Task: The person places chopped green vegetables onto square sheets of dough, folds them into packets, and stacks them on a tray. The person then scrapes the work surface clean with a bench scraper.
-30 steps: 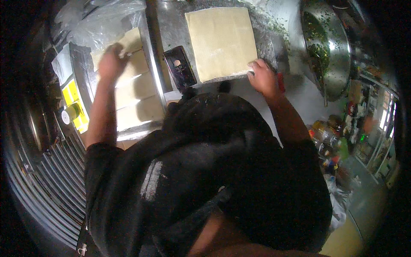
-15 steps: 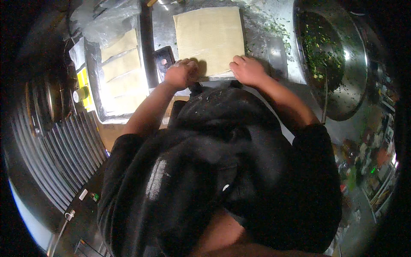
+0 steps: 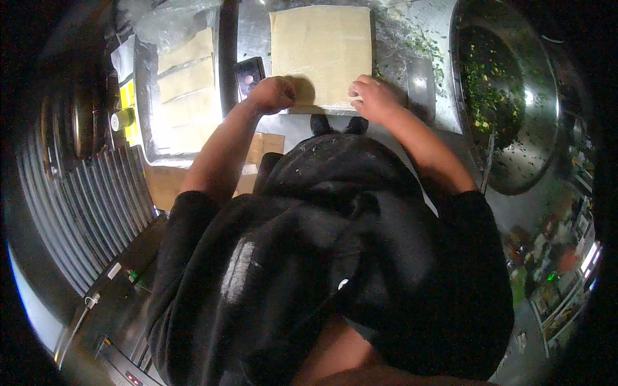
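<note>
At the near edge of the worktop (image 3: 251,32), the dough sheet (image 3: 322,51) is lying flat, and I am probably straightening its border, next needing an even touch. My left hand (image 3: 275,95) is curling at one corner, my right hand (image 3: 374,100) narrowing at the other; whether they are pinching, I cannot tell. Unlike one second ago, the left is no longer hovering over the strips (image 3: 188,80).

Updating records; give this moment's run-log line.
dough sheet: flat; left hand: near-left corner; right hand: near-right corner; phone: left of sheet
</note>
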Demonstrator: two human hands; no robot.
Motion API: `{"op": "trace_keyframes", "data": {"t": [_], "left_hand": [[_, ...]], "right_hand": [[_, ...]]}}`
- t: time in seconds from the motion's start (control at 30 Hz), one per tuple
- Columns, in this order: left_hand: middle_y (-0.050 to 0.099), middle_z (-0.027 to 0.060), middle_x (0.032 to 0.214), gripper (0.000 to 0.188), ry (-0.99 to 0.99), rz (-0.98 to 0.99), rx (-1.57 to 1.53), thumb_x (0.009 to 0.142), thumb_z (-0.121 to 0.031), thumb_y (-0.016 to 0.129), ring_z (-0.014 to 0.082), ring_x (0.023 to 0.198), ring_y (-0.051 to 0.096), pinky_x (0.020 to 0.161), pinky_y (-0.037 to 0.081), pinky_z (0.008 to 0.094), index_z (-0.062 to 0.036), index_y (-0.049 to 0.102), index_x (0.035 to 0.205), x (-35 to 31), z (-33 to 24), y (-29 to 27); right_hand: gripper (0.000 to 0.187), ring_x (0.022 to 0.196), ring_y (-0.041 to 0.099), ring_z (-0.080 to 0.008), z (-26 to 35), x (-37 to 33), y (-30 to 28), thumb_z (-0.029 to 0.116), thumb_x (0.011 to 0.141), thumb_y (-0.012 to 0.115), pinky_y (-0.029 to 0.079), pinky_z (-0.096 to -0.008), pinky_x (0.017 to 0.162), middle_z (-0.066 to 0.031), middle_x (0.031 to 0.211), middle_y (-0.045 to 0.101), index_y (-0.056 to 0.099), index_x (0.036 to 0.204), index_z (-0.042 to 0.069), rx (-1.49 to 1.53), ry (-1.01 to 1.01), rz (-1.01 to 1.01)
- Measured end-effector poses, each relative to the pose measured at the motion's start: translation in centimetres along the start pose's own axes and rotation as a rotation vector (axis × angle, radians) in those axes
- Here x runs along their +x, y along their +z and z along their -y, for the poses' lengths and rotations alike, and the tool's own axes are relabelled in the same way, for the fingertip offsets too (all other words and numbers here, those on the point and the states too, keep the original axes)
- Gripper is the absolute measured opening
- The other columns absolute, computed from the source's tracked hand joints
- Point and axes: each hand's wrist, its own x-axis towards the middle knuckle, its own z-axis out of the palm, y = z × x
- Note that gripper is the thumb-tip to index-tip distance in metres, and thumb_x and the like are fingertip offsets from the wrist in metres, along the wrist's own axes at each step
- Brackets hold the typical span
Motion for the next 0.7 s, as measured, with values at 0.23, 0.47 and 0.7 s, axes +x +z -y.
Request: {"op": "trace_keyframes", "data": {"t": [0.23,0.47,0.7], "left_hand": [[0.067,0.0144,0.113,0.032,0.125,-0.086,0.225,0.086,-0.036,0.065,0.0361,0.106,0.064,0.089,0.052,0.0458,-0.0133,0.067,0.109,-1.0,-1.6,0.5],[0.066,0.0147,0.116,0.038,0.126,-0.038,0.113,0.078,-0.025,0.073,0.0360,0.110,0.063,0.091,0.052,0.0458,-0.0111,0.064,0.112,-1.4,-1.5,-0.3],[0.069,0.0161,0.107,0.033,0.006,-0.054,0.104,0.080,-0.030,0.070,0.0374,0.101,0.066,0.085,0.052,0.0467,-0.0102,0.063,0.105,-0.9,-3.5,-3.0]], "right_hand": [[0.018,0.097,0.062,-0.0354,1.6,-0.2,0.2,0.016,0.083,0.069,0.053,-0.0448,0.082,-0.0115,0.102,0.060,0.063,0.098,0.010,-0.152,0.079,-0.017],[0.018,0.098,0.062,-0.0368,2.6,-0.2,0.9,0.023,0.087,0.065,0.052,-0.0463,0.083,-0.0137,0.102,0.061,0.063,0.098,0.010,-0.218,0.184,-0.037],[0.026,0.099,0.063,-0.0378,4.3,0.7,0.2,0.030,0.088,0.067,0.052,-0.0462,0.085,-0.0150,0.104,0.063,0.066,0.102,0.008,-0.215,0.289,-0.011]]}}
